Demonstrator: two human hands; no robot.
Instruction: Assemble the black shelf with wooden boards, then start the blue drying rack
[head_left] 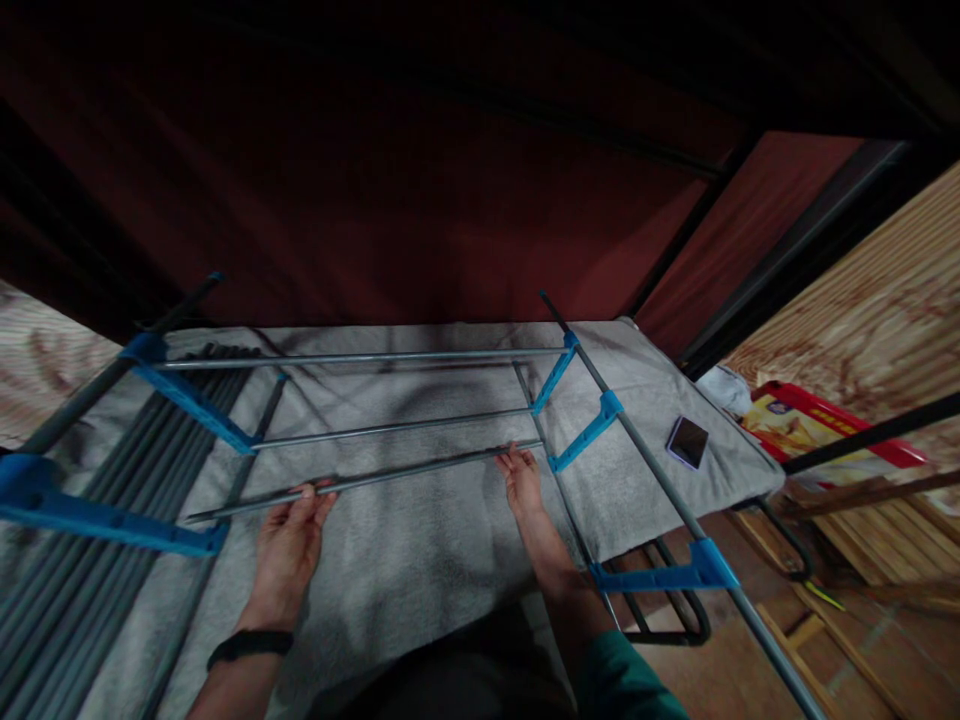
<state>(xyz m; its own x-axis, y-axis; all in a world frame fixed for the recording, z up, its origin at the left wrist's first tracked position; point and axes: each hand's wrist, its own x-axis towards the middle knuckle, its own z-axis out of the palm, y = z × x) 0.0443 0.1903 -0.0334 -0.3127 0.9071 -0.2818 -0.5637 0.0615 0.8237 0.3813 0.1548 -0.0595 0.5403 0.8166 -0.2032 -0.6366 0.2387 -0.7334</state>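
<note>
A thin grey metal tube (420, 467) lies crosswise between my two hands. My left hand (292, 535) grips it near its left end, with a dark band on the wrist. Close to the tube's right end, my right hand (521, 480) pinches it with the fingertips. The tube's left end is by a blue plastic bracket (112, 515); its right end is near another blue bracket (589, 440). Both brackets belong to a rack frame of grey tubes, where two crossbars, a rear one (375, 357) and a middle one (397, 427), span the sides.
Several loose grey tubes (127, 480) lie bundled on the grey blanket (420, 560) at left. A phone (688, 442) rests on the blanket at right. Beyond the edge are a red-and-yellow package (817, 425) and wooden slats (885, 535). A dark red panel (420, 220) stands behind.
</note>
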